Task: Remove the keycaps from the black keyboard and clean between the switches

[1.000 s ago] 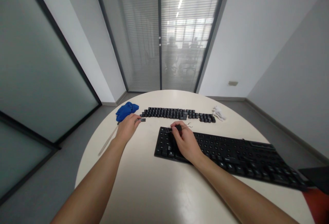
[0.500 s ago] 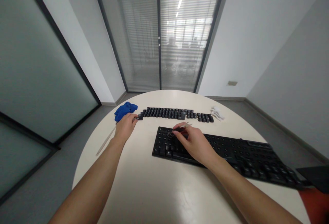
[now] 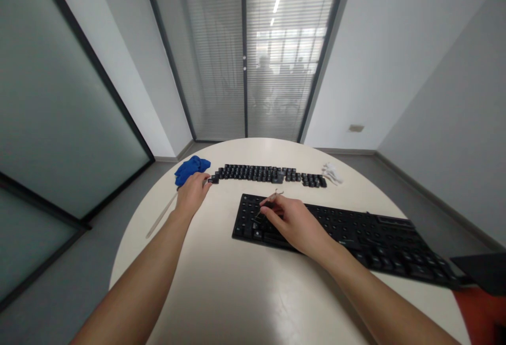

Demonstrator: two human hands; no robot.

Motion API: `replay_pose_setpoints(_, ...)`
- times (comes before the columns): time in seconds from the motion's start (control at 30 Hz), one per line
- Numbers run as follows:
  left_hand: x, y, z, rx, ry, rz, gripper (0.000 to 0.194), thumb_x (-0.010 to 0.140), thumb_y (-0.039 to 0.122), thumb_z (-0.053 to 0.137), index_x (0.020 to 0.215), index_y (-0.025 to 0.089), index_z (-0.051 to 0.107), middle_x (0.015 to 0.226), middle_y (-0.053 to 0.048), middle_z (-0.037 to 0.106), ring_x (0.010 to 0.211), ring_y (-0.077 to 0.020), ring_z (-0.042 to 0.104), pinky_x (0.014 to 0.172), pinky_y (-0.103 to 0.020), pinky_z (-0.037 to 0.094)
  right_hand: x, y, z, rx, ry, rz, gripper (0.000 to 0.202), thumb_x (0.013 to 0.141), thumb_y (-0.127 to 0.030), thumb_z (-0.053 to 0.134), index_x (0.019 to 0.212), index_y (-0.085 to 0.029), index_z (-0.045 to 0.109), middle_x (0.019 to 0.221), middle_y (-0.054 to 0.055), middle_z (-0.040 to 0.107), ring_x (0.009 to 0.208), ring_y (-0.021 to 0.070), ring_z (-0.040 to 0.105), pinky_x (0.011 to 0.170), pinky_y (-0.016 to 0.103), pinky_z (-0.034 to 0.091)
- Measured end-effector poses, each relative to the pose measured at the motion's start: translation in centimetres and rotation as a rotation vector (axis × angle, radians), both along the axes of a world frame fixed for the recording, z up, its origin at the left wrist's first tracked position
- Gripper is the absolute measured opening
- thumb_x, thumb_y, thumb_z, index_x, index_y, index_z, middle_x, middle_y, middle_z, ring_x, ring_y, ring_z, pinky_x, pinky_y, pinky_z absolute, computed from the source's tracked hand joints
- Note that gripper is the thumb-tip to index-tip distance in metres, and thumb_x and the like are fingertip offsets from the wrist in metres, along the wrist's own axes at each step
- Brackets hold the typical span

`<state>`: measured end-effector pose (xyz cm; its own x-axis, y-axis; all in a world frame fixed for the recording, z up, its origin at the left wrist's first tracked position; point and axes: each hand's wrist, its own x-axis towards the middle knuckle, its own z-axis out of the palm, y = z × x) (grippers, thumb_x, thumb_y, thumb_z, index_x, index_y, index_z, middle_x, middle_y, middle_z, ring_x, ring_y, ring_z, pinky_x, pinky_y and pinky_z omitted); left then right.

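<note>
Rows of loose black keycaps (image 3: 253,173) lie across the far part of the round table. At their left end, my left hand (image 3: 192,194) has its thumb and forefinger closed on the edge of a dark keycap (image 3: 214,179). My right hand (image 3: 294,221) is over the left part of a black keyboard (image 3: 340,223), fingers pinched round a wire keycap puller (image 3: 278,193). The puller's thin wire loops reach down toward the keys at the keyboard's lower left. Most of the board shows bare key sockets; some keys remain along its near edge and right end.
A blue cloth (image 3: 191,169) lies beyond my left hand, with a thin pale stick (image 3: 162,215) beside my forearm. Some crumpled white material (image 3: 332,173) sits at the back right. A dark flat object (image 3: 480,271) juts in over the right edge of the table (image 3: 221,292).
My right hand and the puller have moved slightly left and nearer to me, toward the keyboard's lower left keys. My left hand stays at the end of the keycap rows.
</note>
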<state>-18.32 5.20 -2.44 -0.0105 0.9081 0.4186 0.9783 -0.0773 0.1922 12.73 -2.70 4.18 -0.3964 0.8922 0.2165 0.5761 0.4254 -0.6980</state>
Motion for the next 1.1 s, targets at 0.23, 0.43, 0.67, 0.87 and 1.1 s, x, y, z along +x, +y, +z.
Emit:
replay_pose_setpoints(0.23, 1.4, -0.8, 1.0, 0.141, 0.046, -0.033, 0.029, 0.091, 0.027, 0.059, 0.119, 0.020, 0.059, 0.118, -0.010, 0.062, 0.110, -0.0289, 0.056, 0.086, -0.039, 0.052, -0.3, -0.4, -0.2, 0.005, -0.040, 0.058, 0.019, 0.095, -0.031, 0.056, 0.098, -0.018, 0.069, 0.078, 0.005, 0.072, 0.067, 0.0174, 0.065, 0.061, 0.026, 0.043)
replay_pose_setpoints(0.43, 5.0, -2.8, 2.4, 0.240, -0.073, -0.280, 0.020, 0.095, 0.022, 0.052, 0.113, 0.019, 0.061, 0.114, -0.009, 0.064, 0.110, -0.0265, 0.056, 0.096, -0.041, 0.048, -0.7, -0.4, -0.9, -0.008, -0.045, 0.133, 0.016, 0.094, -0.031, 0.059, 0.096, -0.020, 0.070, 0.087, 0.007, 0.075, 0.078, 0.0207, 0.070, 0.067, 0.027, 0.047)
replay_pose_setpoints(0.67, 8.3, -5.2, 2.7, -0.009, -0.272, -0.746, 0.016, 0.090, 0.012, 0.053, 0.100, 0.020, 0.063, 0.101, -0.005, 0.067, 0.099, -0.0204, 0.059, 0.090, -0.036, 0.049, -0.3, 0.2, -1.3, -0.021, -0.041, 0.167, 0.016, 0.093, -0.031, 0.059, 0.099, -0.019, 0.068, 0.084, 0.005, 0.074, 0.074, 0.0196, 0.069, 0.066, 0.027, 0.047)
replay_pose_setpoints(0.87, 8.3, -5.6, 2.9, -0.138, -0.304, -0.871, 0.014, 0.086, 0.015, 0.061, 0.097, 0.022, 0.066, 0.097, -0.004, 0.068, 0.095, -0.0200, 0.060, 0.089, -0.036, 0.048, -0.1, 0.7, -1.4, -0.049, -0.038, 0.176, 0.016, 0.093, -0.032, 0.057, 0.094, -0.019, 0.066, 0.071, 0.002, 0.068, 0.062, 0.0159, 0.061, 0.057, 0.025, 0.040)
replay_pose_setpoints(1.1, 8.5, -5.9, 3.3, -0.200, -0.290, -0.928, 0.019, 0.082, 0.034, 0.075, 0.096, 0.022, 0.072, 0.103, -0.006, 0.066, 0.103, -0.0222, 0.057, 0.093, -0.038, 0.046, 0.4, 1.4, -1.9, -0.098, 0.034, 0.182, 0.019, 0.095, -0.032, 0.053, 0.100, -0.019, 0.065, 0.080, 0.004, 0.071, 0.068, 0.0159, 0.062, 0.061, 0.025, 0.043)
